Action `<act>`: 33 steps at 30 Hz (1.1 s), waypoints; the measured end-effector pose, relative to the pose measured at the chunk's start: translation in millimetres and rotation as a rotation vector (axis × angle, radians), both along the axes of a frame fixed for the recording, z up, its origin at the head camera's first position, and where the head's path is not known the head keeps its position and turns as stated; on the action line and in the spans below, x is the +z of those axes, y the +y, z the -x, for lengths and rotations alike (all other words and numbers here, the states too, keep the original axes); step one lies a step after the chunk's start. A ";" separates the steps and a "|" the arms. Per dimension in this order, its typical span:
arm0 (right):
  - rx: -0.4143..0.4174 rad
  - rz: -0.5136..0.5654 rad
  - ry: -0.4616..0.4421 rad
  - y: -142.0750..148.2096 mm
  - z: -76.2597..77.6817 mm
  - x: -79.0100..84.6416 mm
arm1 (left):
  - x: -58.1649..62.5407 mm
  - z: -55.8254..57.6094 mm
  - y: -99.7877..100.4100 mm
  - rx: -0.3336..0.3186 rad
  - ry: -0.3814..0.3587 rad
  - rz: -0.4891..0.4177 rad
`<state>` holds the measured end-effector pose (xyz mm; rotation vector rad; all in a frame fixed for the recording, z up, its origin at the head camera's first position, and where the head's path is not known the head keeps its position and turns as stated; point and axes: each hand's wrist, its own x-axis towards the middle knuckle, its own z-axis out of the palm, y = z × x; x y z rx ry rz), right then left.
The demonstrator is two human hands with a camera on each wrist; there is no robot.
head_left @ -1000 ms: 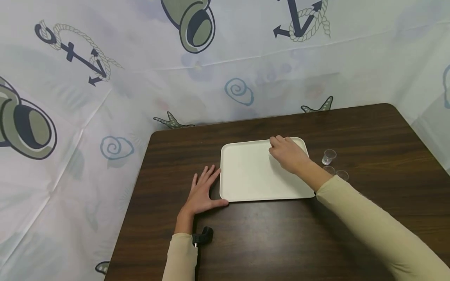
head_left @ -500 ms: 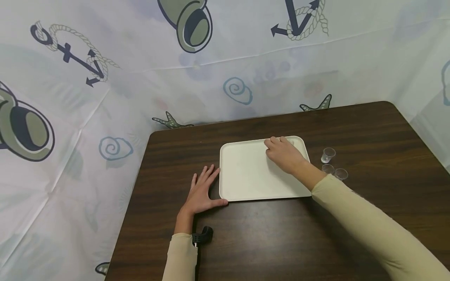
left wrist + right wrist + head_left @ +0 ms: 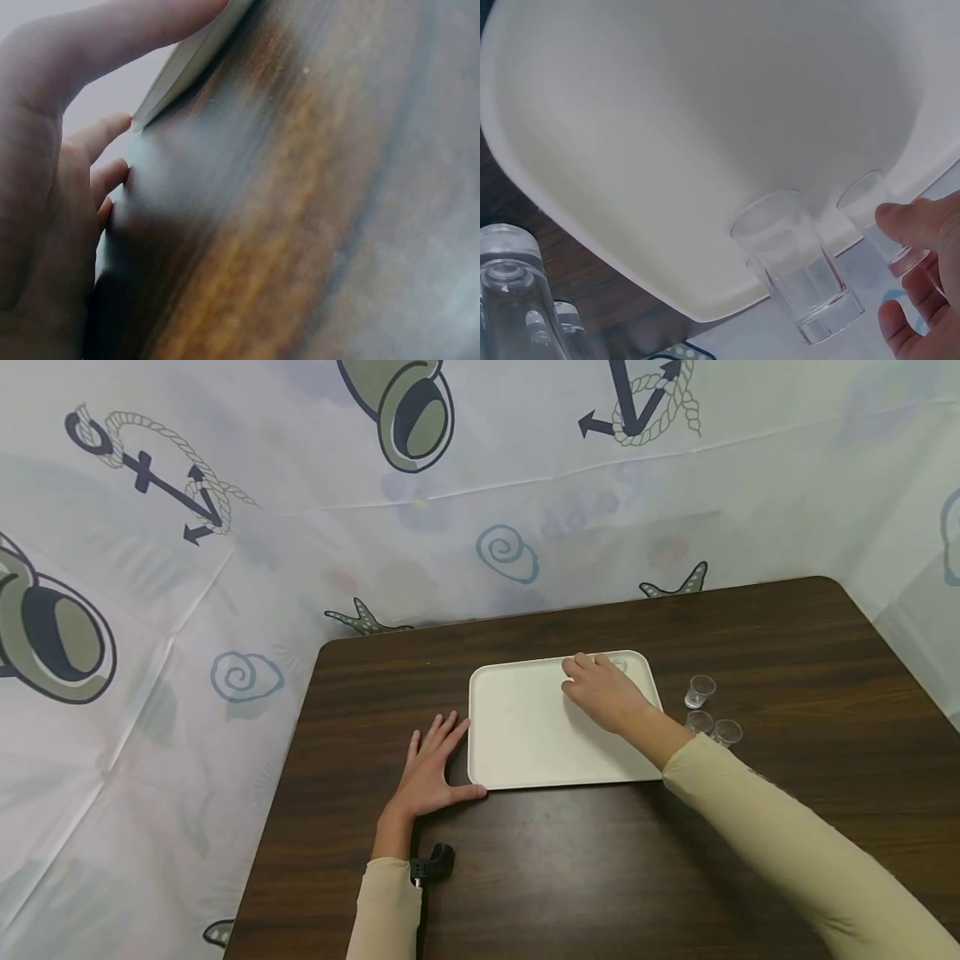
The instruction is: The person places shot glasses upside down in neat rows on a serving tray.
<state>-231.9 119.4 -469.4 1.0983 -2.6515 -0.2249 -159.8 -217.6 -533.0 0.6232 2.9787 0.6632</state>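
A cream rectangular tray (image 3: pixel 525 727) lies on the dark wood table. My left hand (image 3: pixel 426 781) rests at its left end, fingers spread and straight; fingertips meet the left rim and the thumb lies by the near left corner. Over the tray's far side, my right hand (image 3: pixel 603 693) pinches a small clear shot glass (image 3: pixel 874 206) between thumb and fingers, as the right wrist view shows. Whether its base touches the tray cannot be told. Beside it on the tray stands a second shot glass (image 3: pixel 795 262), mostly hidden by the hand in the head view.
Three more clear glasses stand right of the tray: a far glass (image 3: pixel 700 691), a middle glass (image 3: pixel 699 721) and a near glass (image 3: pixel 727 732), close to the right forearm. A patterned white cloth (image 3: pixel 300 552) hangs behind the table (image 3: pixel 585 860).
My right hand has shifted slightly left over the tray with its glass, and the rim of the other glass now shows beside it. My left hand stays put.
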 end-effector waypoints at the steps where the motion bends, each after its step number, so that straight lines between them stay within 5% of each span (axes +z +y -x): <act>1: -0.004 -0.004 -0.003 -0.2 -0.5 0.7 | 0.2 0.2 -0.2 -0.001 0.000 -0.001; 16: -0.025 0.028 -0.066 -2.1 -12.1 16.1 | -1.1 0.2 -1.6 -0.010 0.008 -0.013; 33: -0.145 0.441 -0.231 36.3 -21.3 48.6 | -0.9 0.4 -2.1 -0.008 0.009 -0.005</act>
